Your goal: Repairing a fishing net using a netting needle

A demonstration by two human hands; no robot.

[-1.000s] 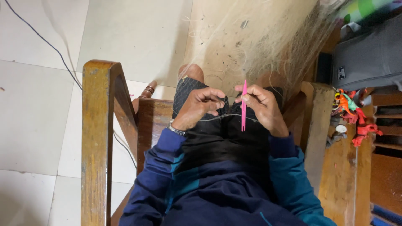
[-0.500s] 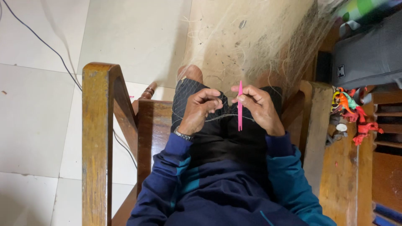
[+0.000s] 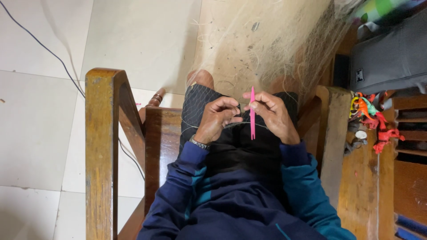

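1. Held upright over the person's lap, the pink netting needle [image 3: 252, 113] sits pinched between the thumb and fingers of the right hand [image 3: 272, 116], whose fingers are closed on its upper part while its lower end hangs free above the dark shorts [image 3: 240, 151].
2. Just beside it, the left hand [image 3: 218, 118] has its fingers curled shut on a thin line of the fishing net [image 3: 267, 49]; the exact strand is too fine to tell.
3. Pale and tangled, the fishing net spreads from the hands up over the knees and onto the tiled floor [image 3: 142, 40].
4. A watch [image 3: 199, 143] circles the left wrist, above the blue sleeve [image 3: 178, 186].
5. The wooden chair [image 3: 100, 146] carries the person, its armrests on both sides of the lap.
6. Well apart on the right, orange and red plastic toys [image 3: 371, 120] lie on a wooden shelf, below a grey bag [image 3: 387, 58].
7. A dark cable [image 3: 44, 46] runs across the floor on the left.
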